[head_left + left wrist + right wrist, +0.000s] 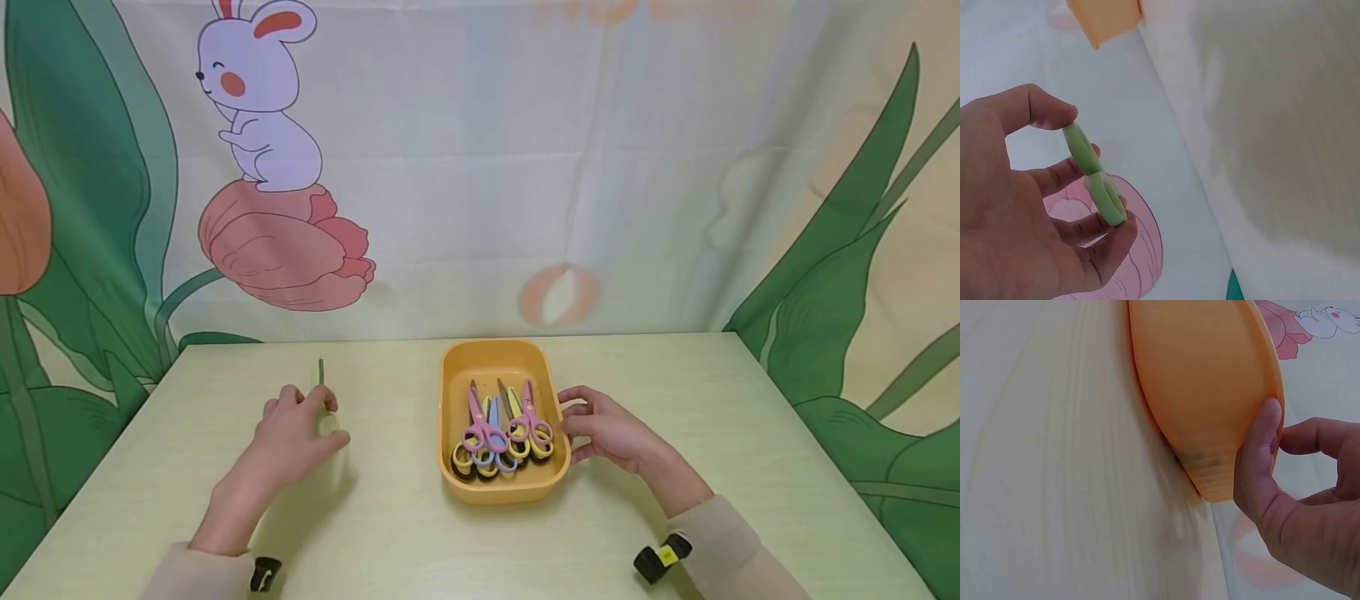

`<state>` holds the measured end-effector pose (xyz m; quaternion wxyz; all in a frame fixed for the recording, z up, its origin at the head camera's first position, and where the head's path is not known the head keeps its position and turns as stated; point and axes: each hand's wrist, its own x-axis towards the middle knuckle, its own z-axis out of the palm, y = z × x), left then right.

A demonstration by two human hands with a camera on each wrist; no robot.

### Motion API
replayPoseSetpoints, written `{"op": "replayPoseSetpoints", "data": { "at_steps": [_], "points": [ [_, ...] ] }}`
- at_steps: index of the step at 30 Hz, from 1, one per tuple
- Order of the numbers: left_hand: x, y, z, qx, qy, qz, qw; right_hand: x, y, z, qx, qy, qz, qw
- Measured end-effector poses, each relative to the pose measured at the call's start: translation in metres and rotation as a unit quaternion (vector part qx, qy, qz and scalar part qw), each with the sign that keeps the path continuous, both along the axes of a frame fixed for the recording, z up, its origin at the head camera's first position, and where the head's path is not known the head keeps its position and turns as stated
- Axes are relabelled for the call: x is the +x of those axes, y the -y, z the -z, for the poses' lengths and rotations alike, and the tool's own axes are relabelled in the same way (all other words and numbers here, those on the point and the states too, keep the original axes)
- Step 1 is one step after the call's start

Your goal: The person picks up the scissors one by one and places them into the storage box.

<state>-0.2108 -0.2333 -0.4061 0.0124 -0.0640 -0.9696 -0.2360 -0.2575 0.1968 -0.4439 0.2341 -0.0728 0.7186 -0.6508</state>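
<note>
My left hand [288, 437] is at the left of the table, pinching a pair of light green scissors [1107, 200] by the finger loops. In the head view the blades [321, 371] point away from me, and my fingers partly cover the handles. A shallow orange tray [504, 493] lies right of centre. Several scissors [495, 433] with pink, blue and yellow-and-black handles lie in it, tips toward the far end. Against the tray's right side, my right hand [611, 429] holds the rim; in the right wrist view a digit lies along the outer wall.
The pale wooden table [390, 533] ends at a hanging cloth [465, 183] printed with a rabbit, flowers and leaves. A small black device with a yellow label [663, 557] is by the right sleeve, another black one [265, 573] by the left sleeve.
</note>
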Motion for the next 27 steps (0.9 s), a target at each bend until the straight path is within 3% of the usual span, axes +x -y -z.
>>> {"op": "replayPoseSetpoints", "data": {
  "at_steps": [27],
  "points": [
    [0.000, -0.067, -0.018, 0.021, -0.011, 0.036, 0.9991, 0.000, 0.000, -0.001, 0.007, 0.004, 0.002, 1.000]
  ]
}}
